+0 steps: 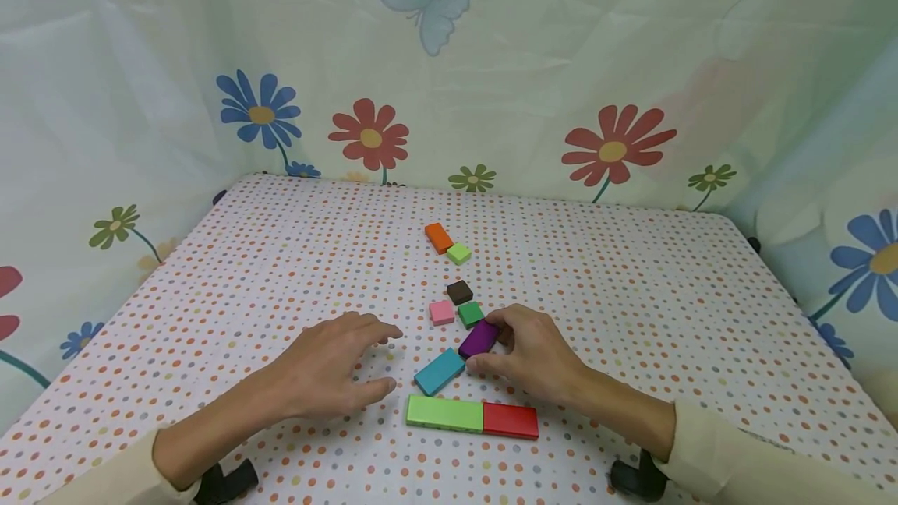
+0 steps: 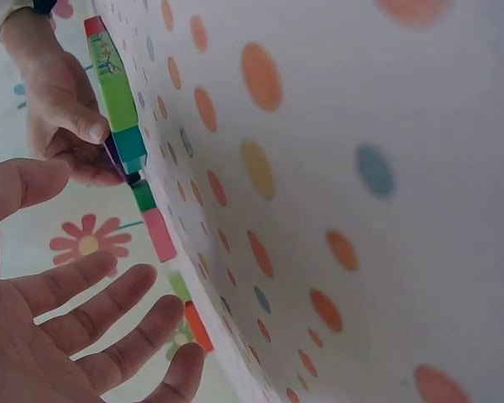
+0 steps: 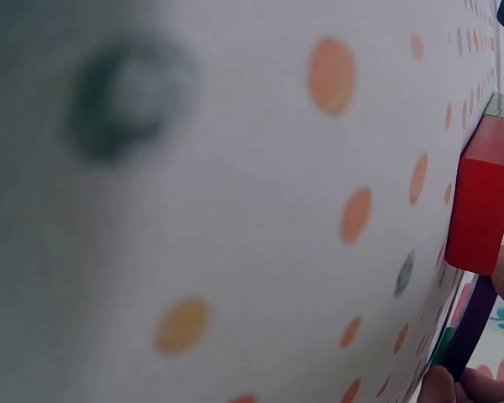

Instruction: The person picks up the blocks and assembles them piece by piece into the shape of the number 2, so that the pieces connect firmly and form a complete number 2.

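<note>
My right hand (image 1: pixel 533 353) pinches a purple block (image 1: pixel 480 339) between thumb and fingers, low over the table. In the right wrist view the purple block (image 3: pixel 473 323) shows edge-on behind the red block (image 3: pixel 485 197). A teal block (image 1: pixel 440 372) lies against or just beside the purple one's near corner. My left hand (image 1: pixel 337 369) hovers left of the teal block, fingers spread and holding nothing; the left wrist view shows the same loose fingers (image 2: pixel 109 294). Nearer me, a long light green block (image 1: pixel 445 413) and a red block (image 1: pixel 510 420) lie end to end in a row.
Just beyond the purple block lie a green block (image 1: pixel 471 314), a pink block (image 1: pixel 442 312) and a dark brown block (image 1: pixel 459 291). Farther back, an orange block (image 1: pixel 438 238) touches a small lime block (image 1: pixel 459 253). A dotted cloth (image 1: pixel 631 287) covers the table; a flowered curtain (image 1: pixel 519 61) hangs behind.
</note>
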Demonstrator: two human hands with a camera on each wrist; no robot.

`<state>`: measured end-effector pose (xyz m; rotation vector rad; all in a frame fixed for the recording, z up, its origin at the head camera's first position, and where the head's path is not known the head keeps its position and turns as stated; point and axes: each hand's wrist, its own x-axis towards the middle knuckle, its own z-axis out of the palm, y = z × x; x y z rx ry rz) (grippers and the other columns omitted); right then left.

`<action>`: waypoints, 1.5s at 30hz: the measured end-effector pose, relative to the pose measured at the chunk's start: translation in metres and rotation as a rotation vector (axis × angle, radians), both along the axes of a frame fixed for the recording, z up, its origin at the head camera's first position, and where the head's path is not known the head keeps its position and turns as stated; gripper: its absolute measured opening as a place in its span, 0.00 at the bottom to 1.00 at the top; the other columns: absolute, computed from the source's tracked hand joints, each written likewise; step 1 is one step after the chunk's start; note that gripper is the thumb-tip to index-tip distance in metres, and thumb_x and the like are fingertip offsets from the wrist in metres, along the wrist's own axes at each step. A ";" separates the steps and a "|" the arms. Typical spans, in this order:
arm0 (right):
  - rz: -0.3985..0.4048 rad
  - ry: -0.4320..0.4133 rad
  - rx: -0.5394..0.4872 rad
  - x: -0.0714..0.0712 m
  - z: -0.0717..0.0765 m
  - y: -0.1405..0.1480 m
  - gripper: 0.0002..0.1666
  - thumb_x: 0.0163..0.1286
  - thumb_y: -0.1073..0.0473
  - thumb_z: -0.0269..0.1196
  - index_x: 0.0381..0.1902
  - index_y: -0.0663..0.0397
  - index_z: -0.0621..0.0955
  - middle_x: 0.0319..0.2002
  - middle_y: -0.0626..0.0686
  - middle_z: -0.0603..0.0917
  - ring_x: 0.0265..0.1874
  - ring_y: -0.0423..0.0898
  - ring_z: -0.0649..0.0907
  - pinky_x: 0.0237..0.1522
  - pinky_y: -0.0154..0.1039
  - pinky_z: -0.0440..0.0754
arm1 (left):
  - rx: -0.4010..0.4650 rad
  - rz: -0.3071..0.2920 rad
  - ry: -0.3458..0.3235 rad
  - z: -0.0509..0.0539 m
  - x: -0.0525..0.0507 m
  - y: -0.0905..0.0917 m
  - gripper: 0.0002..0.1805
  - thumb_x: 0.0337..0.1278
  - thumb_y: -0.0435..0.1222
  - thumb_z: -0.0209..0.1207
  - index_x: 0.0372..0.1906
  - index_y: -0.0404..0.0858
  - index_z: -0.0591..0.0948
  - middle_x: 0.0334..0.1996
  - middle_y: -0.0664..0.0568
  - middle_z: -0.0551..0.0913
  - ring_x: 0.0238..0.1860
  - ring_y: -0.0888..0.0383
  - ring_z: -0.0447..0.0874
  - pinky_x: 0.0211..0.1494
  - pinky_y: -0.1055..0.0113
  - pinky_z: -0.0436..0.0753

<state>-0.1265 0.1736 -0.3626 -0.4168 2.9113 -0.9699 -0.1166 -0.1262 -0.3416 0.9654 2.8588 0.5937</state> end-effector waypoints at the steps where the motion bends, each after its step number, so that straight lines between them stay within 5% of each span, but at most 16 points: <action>1: -0.001 -0.006 0.002 0.000 0.000 0.000 0.37 0.51 0.46 0.81 0.54 0.60 0.82 0.38 0.47 0.79 0.37 0.43 0.75 0.38 0.36 0.75 | -0.002 -0.001 0.002 0.000 0.000 0.000 0.29 0.56 0.51 0.66 0.63 0.46 0.80 0.57 0.54 0.83 0.61 0.52 0.78 0.57 0.48 0.79; 13: -0.011 -0.022 0.099 -0.002 -0.001 -0.010 0.38 0.52 0.49 0.81 0.56 0.63 0.80 0.37 0.47 0.78 0.36 0.43 0.74 0.36 0.37 0.74 | -0.043 -0.021 -0.008 0.002 -0.004 0.005 0.30 0.57 0.53 0.65 0.64 0.49 0.80 0.59 0.55 0.81 0.62 0.54 0.77 0.57 0.48 0.79; 19: -0.032 -0.047 0.121 -0.002 0.001 -0.013 0.40 0.51 0.49 0.81 0.56 0.64 0.79 0.38 0.49 0.78 0.36 0.44 0.75 0.37 0.38 0.76 | -0.055 -0.046 -0.067 0.004 -0.003 0.011 0.29 0.56 0.51 0.66 0.64 0.50 0.80 0.57 0.58 0.81 0.59 0.58 0.77 0.56 0.51 0.78; 34: -0.024 -0.047 0.088 -0.002 0.000 -0.011 0.36 0.54 0.53 0.80 0.56 0.65 0.79 0.40 0.50 0.80 0.39 0.45 0.76 0.40 0.39 0.77 | -0.075 -0.227 -0.112 0.000 -0.005 0.024 0.29 0.57 0.49 0.65 0.65 0.52 0.80 0.60 0.64 0.79 0.60 0.60 0.73 0.60 0.52 0.77; 45: -0.015 -0.054 0.067 -0.001 -0.001 -0.008 0.34 0.56 0.54 0.78 0.57 0.64 0.80 0.41 0.50 0.79 0.37 0.44 0.76 0.39 0.39 0.75 | -0.118 -0.306 -0.056 -0.001 -0.004 0.031 0.30 0.57 0.50 0.64 0.67 0.51 0.79 0.63 0.63 0.78 0.61 0.60 0.71 0.60 0.53 0.77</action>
